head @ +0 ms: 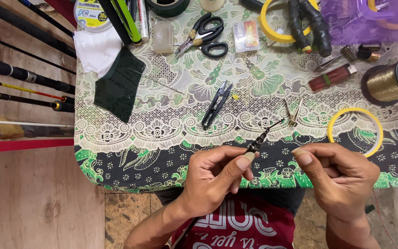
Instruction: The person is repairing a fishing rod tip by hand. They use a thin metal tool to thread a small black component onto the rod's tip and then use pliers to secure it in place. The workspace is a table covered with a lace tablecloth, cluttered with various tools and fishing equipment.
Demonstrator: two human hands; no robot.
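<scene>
Rod tip (264, 136) sits pinched in my left grip (217, 177), over the desk (162, 133) edge. My right grip (335, 177) is pinched narrow, perhaps on thread too fine to see. Snips (216, 105) lie unused; wrapping looks unfinished.

At the table's far edge, toward the left, lies a round line spool (90, 14) with a white, yellow and blue label on its face. Further right, just beside the scissors, sits a small clear plastic box (245, 35) with a yellow and red label. A plain translucent case (163, 36) rests left of the scissors.
</scene>
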